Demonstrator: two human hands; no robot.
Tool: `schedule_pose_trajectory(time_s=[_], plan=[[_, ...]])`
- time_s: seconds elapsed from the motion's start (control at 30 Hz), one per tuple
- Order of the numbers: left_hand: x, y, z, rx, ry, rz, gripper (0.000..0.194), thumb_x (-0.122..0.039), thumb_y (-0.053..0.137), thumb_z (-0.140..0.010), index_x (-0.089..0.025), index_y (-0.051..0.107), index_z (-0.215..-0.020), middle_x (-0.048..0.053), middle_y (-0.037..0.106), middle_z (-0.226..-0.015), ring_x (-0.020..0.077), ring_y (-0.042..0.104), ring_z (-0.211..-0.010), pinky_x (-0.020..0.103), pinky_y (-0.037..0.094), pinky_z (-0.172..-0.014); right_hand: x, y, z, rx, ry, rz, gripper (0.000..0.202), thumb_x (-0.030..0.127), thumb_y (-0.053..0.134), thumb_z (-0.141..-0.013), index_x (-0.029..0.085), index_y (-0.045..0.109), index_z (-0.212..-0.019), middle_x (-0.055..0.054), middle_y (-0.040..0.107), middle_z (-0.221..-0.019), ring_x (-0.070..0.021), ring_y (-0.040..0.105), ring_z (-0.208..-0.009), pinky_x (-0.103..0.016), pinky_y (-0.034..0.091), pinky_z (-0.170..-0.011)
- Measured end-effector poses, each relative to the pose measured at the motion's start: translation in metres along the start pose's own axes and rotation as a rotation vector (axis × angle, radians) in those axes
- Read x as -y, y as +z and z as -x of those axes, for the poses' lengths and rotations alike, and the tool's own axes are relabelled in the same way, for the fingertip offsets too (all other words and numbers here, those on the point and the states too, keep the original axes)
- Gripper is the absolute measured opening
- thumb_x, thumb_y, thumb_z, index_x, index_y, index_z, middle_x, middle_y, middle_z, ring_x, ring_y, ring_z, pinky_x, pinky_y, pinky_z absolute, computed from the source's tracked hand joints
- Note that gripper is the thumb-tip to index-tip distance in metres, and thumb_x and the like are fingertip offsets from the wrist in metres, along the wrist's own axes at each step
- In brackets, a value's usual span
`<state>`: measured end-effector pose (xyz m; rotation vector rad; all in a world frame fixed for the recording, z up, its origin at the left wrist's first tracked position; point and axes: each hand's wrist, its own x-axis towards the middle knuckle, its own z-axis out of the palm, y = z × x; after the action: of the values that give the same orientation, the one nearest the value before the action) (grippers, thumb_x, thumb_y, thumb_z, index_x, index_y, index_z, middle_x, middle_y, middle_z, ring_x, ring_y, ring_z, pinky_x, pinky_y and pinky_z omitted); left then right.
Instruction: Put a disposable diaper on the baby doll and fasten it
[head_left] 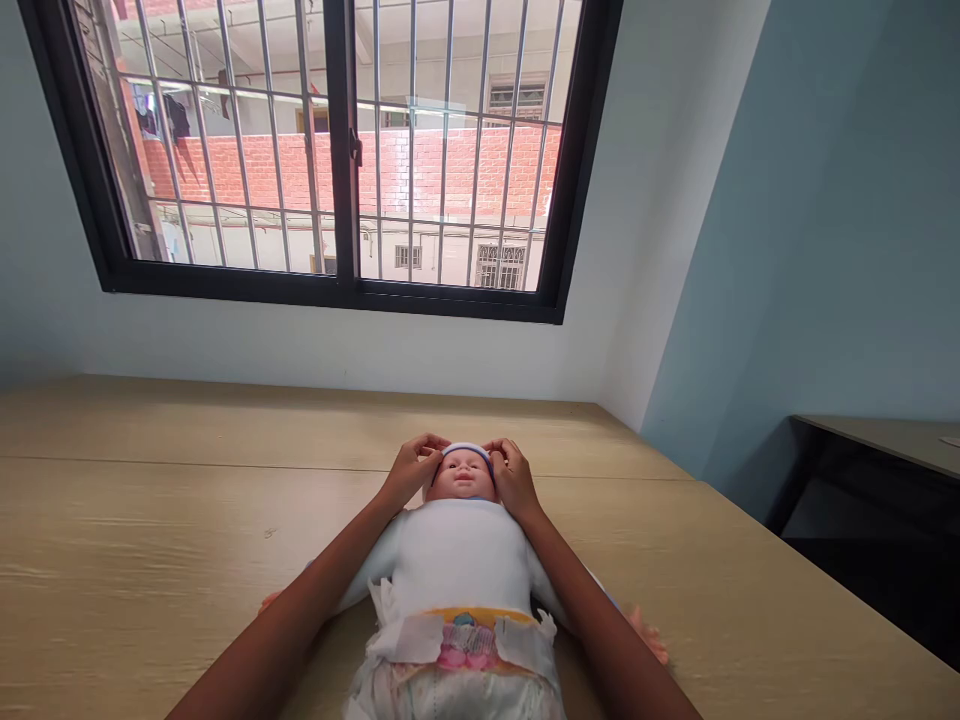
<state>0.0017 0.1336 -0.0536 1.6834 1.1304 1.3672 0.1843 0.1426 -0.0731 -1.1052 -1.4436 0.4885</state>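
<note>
A baby doll [463, 560] lies on its back on the wooden table, its head toward the window. It wears a white long-sleeved top, and a diaper [469, 680] with a colourful printed waistband is fastened round its hips. On its head sits a pale cap [466, 447] with a bluish edge. My left hand [415, 470] has its fingers curled round the cap's edge at the left of the head. At the other side, my right hand [514, 480] pinches the same edge. Some fingertips are hidden behind the cap.
The light wooden table [150, 540] extends on both sides of the doll, with a seam across its far part. Behind it are a wall and a barred, black-framed window [345, 290]. A dark desk [885, 440] stands at the right.
</note>
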Motion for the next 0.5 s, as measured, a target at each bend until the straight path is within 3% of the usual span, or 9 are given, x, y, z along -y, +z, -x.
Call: schedule_pose_trajectory(time_s=[0.5], plan=[[0.0016, 0.0001, -0.0021, -0.006, 0.012, -0.011, 0.020, -0.023, 0.049, -0.066, -0.018, 0.066, -0.076, 0.003, 0.068, -0.078, 0.0175, 0.060, -0.077, 0.028, 0.047, -0.073, -0.0030, -0.0003, -0.0011, 0.017, 0.000, -0.011, 0.014, 0.027, 0.046, -0.071, 0.020, 0.057, -0.075, -0.004, 0.063, -0.081, -0.0184, 0.056, -0.070, -0.030, 0.044, -0.069]])
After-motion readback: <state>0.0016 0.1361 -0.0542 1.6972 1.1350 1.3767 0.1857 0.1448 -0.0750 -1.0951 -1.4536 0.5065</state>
